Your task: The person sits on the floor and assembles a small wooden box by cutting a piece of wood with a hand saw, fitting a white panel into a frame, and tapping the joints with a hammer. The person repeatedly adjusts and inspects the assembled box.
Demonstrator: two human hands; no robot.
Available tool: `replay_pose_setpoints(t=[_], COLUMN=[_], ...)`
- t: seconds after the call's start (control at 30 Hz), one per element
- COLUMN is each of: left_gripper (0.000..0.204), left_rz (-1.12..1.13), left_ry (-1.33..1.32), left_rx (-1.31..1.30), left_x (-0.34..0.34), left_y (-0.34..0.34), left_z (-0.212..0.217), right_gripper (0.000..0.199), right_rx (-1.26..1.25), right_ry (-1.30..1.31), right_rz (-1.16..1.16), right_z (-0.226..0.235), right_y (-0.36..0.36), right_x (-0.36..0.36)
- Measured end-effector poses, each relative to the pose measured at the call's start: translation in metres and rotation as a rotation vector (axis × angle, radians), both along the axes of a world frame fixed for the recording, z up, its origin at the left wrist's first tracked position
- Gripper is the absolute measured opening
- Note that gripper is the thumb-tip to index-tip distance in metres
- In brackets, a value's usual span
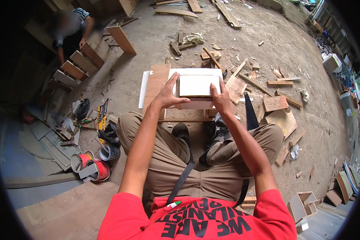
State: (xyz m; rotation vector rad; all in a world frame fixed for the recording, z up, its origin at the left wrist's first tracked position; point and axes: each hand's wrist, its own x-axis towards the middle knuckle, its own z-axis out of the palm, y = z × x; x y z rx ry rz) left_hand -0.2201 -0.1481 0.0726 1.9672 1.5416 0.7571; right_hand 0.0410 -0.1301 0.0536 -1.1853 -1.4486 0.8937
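In front of me a white rectangular board (196, 85) with a dark edge lies on a low wooden work stand with a white top. My right hand (221, 98) grips the board's right side, its thumb on the white face and its fingers along the edge. My left hand (167, 95) is at the left side, thumb and fingers spread wide around the near left corner; its thumb points along the front edge. A brown wooden plank (156, 86) lies on the stand to the left of that hand.
Wood offcuts (275, 103) litter the ground at right, near a dark saw blade (251, 112). Red paint cans (98, 170) and a yellow-handled saw (103, 120) sit at my left. Another person (70, 30) works among upright boards (84, 62) at far left.
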Motion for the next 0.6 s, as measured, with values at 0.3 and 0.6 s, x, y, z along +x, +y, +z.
replay_pose_setpoints(t=[0.3,0.6], left_gripper=[0.123,0.113], left_rz=[-0.049,-0.032], left_ry=[-0.127,-0.182], left_rx=[-0.061,-0.044], left_x=[0.002,0.006], left_y=[-0.005,-0.002], left_z=[0.017,0.010], right_gripper=[0.061,0.059], right_rx=[0.012,0.091], right_ry=[-0.087,0.017], right_rz=[0.017,0.138], right_z=[0.006,-0.013], right_y=[-0.002,0.007], right_x=[0.002,0.014])
